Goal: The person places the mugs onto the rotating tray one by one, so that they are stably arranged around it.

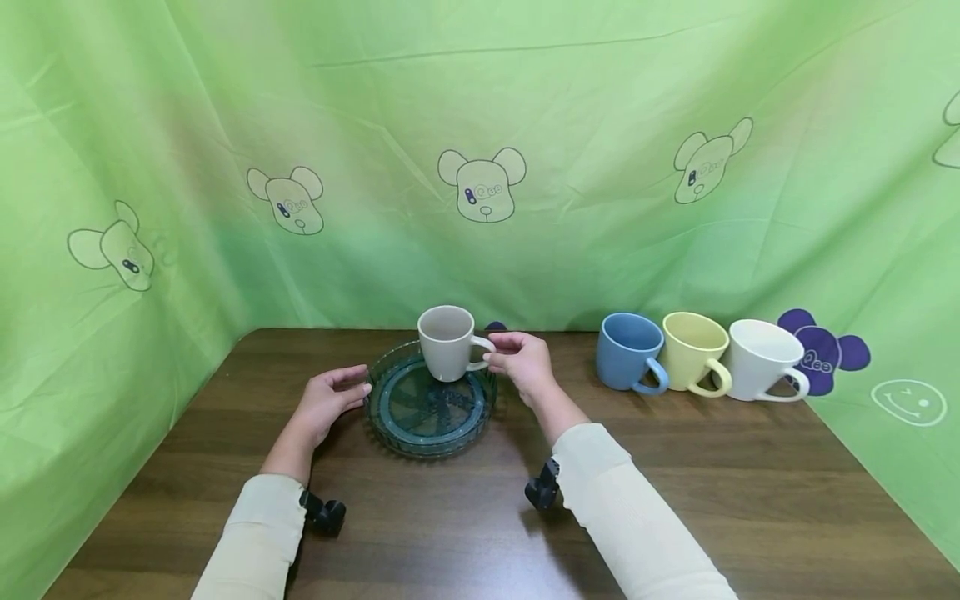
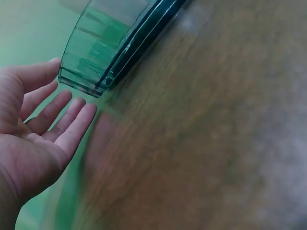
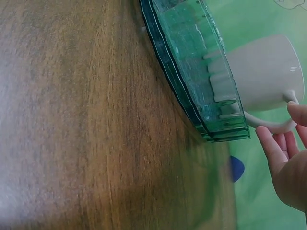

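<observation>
A greyish-white mug (image 1: pixel 446 343) stands upright in the back part of a round, see-through green tray (image 1: pixel 431 437) with a ribbed wall. Thumb and fingers of my right hand (image 1: pixel 522 367) pinch the mug's handle (image 3: pixel 273 126) from the right. At the tray's left side, my left hand (image 1: pixel 330 404) has its fingers loosely extended. In the left wrist view its thumb tip is right at the green tray's rim (image 2: pixel 61 72), and the other fingers fan out beside the wall.
To the right, a blue mug (image 1: pixel 628 350), a yellow mug (image 1: pixel 690 346) and a white mug (image 1: pixel 757 358) stand in a row, handles toward the front right. A green printed curtain (image 1: pixel 375 250) hangs behind the wooden table (image 1: pixel 435 533).
</observation>
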The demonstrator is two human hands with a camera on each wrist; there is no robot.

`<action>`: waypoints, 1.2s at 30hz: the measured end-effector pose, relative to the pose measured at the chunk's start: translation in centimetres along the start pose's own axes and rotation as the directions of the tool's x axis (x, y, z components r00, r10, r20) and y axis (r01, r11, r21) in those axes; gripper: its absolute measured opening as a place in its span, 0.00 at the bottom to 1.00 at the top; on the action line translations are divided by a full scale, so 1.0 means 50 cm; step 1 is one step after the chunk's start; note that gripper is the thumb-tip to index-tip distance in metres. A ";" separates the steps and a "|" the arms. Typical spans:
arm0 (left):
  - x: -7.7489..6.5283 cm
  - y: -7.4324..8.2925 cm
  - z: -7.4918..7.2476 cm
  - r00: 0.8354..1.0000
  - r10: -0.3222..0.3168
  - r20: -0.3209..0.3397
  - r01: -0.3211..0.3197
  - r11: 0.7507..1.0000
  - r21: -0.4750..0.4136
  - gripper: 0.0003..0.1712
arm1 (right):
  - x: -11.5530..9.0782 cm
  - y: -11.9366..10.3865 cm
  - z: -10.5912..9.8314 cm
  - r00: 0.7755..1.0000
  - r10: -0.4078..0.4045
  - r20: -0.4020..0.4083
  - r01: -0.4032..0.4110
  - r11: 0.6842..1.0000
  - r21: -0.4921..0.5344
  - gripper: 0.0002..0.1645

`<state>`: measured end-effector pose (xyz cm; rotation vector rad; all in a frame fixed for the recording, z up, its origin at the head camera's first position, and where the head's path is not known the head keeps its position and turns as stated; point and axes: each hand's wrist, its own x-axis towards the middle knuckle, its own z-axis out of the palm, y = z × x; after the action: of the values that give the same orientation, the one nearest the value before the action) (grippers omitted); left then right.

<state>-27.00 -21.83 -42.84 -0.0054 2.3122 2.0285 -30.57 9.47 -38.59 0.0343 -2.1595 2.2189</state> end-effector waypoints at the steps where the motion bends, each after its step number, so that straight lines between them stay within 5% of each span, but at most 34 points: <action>1: 0.002 0.000 0.000 1.000 -0.003 0.000 0.003 1.000 0.004 0.28 | -0.001 0.001 0.000 1.000 -0.006 -0.001 0.006 1.000 -0.005 0.23; 15: 0.022 0.001 -0.004 1.000 -0.023 0.017 0.023 1.000 -0.009 0.28 | -0.012 0.009 -0.009 0.999 -0.050 -0.009 0.050 0.999 -0.019 0.23; 29: 0.019 0.004 0.000 0.997 -0.073 0.036 0.074 0.997 -0.032 0.29 | -0.035 0.015 -0.042 0.989 -0.145 -0.010 0.140 0.969 -0.206 0.27; 36: 0.020 -0.001 -0.001 0.995 -0.091 0.029 0.092 0.995 -0.032 0.28 | -0.048 0.010 -0.057 0.987 -0.162 0.009 0.161 0.970 -0.182 0.29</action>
<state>-28.00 -21.85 -42.93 -0.0826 2.2184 2.0106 -28.13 12.25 -39.28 0.1904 -2.2576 1.9263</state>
